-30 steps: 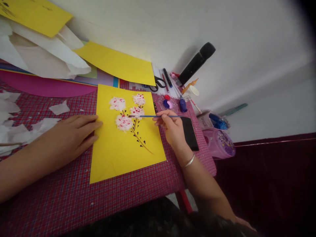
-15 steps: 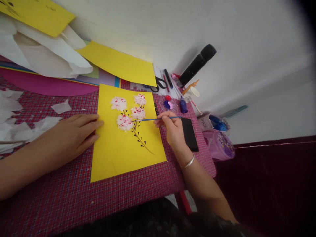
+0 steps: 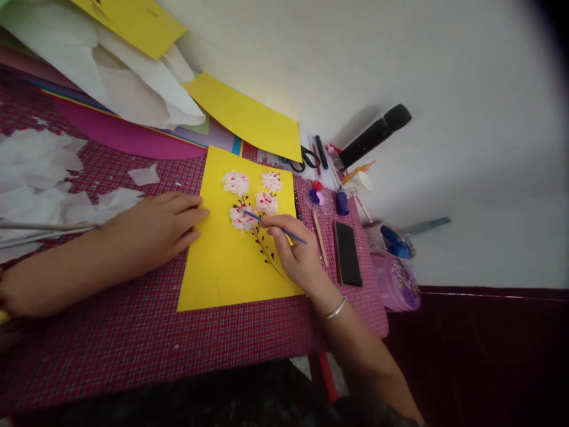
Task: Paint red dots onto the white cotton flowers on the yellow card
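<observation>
A sheet of yellow paper [image 3: 213, 261] lies on the table, bearing a painted stem with small dark leaves and several white tissue flowers [image 3: 235, 182] flecked with red. Between the fingers of my right hand [image 3: 296, 252] is a thin blue paintbrush [image 3: 291, 236]. Its tip meets the lower left flower [image 3: 242, 219], or is just over it. My left hand [image 3: 162, 222] rests flat, fingers stretched out, with the fingertips on the left edge of the paper.
White tissue pieces [image 3: 35, 172] and thin sticks lie at the left. Right of the paper are a paint palette [image 3: 316, 196], a purple bottle [image 3: 342, 203], a wooden stick [image 3: 320, 237] and a phone [image 3: 347, 254]. Scissors [image 3: 306, 159] and a black microphone [image 3: 377, 135] are farther back.
My right hand and the brush have moved left over the paper, and the brush tip has shifted onto the lower left flower. The whole view has shifted, uncovering the wooden stick. My left hand stays at the paper's edge.
</observation>
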`<state>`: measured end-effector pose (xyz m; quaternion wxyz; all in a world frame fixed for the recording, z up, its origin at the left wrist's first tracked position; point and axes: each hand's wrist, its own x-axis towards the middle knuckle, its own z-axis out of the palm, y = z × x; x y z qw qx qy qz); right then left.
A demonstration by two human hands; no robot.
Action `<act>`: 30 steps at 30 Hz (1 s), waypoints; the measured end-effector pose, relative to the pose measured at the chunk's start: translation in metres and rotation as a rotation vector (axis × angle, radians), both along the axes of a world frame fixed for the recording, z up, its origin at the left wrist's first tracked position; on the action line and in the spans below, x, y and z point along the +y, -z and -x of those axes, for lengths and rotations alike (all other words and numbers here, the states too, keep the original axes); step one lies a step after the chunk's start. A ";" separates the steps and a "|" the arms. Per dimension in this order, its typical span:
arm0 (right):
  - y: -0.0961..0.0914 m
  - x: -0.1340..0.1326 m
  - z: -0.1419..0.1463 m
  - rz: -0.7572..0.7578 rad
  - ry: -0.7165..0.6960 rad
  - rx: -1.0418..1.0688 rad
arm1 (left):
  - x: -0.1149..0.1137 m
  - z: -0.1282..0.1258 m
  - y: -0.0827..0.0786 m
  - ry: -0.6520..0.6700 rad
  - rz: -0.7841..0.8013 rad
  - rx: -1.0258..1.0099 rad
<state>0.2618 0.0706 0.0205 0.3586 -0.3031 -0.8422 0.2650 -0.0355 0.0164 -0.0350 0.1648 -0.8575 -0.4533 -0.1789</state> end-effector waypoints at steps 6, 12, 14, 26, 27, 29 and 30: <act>-0.011 -0.014 -0.007 0.020 0.119 0.059 | -0.002 -0.002 0.002 -0.033 0.145 -0.011; -0.009 -0.011 -0.002 0.062 -0.003 0.012 | -0.002 -0.003 -0.001 -0.027 0.165 -0.020; -0.010 -0.010 -0.004 0.061 -0.004 -0.004 | -0.001 -0.003 -0.002 -0.029 0.180 -0.010; 0.001 0.004 -0.016 0.390 0.196 0.211 | -0.001 0.000 -0.003 -0.041 0.259 0.011; 0.004 0.009 -0.017 0.403 0.220 0.223 | -0.001 0.000 -0.003 -0.030 0.242 0.009; 0.009 0.019 -0.019 0.400 0.292 0.297 | -0.001 -0.001 -0.004 -0.013 0.206 0.006; 0.011 0.023 -0.020 0.398 0.329 0.340 | -0.002 -0.002 -0.006 -0.020 0.208 0.006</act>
